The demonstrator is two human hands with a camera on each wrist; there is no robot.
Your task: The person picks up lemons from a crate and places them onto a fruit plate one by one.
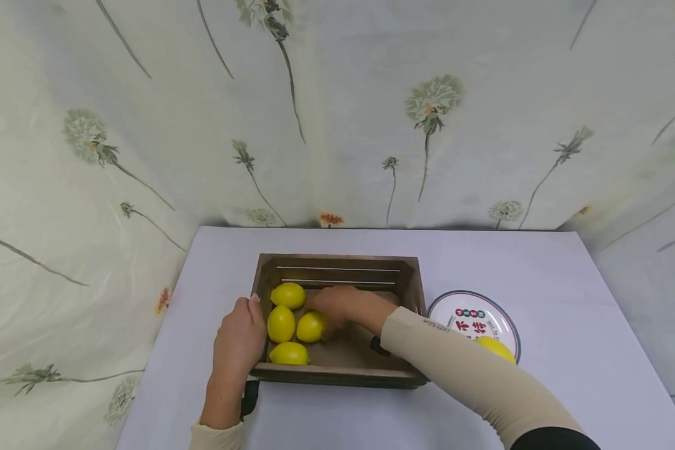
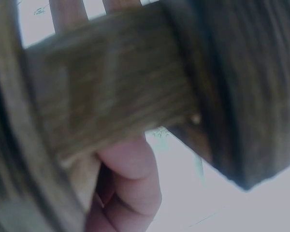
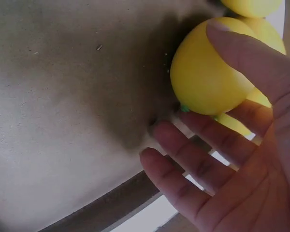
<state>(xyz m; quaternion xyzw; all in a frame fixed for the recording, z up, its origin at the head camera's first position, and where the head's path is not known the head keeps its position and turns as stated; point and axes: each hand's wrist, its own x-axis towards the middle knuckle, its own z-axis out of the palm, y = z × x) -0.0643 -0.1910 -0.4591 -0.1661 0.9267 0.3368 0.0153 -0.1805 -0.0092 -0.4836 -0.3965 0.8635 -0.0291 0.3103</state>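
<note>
My left hand [image 1: 239, 340] grips the left end of a brown wooden crate [image 1: 337, 377]. In the left wrist view its thumb [image 2: 130, 169] bends beneath a wooden slat [image 2: 116, 82], and fingers show above. My right hand [image 1: 343, 306] reaches down inside the crate, beside several yellow lemons gathered at the left. In the right wrist view its thumb lies against a lemon [image 3: 208, 72], while the other fingers [image 3: 174, 181] extend loosely below it. One lemon [image 1: 288, 295] lies toward the back, another [image 1: 281, 324] in the middle and a third [image 1: 289, 354] toward the front.
Right of the crate stands a white plate [image 1: 447, 303] with a dark rim and red print, partly behind the right sleeve. A lemon [image 1: 495, 347] lies on it. The white table [image 1: 585, 350] meets a flower-patterned cloth backdrop [image 1: 343, 125] behind.
</note>
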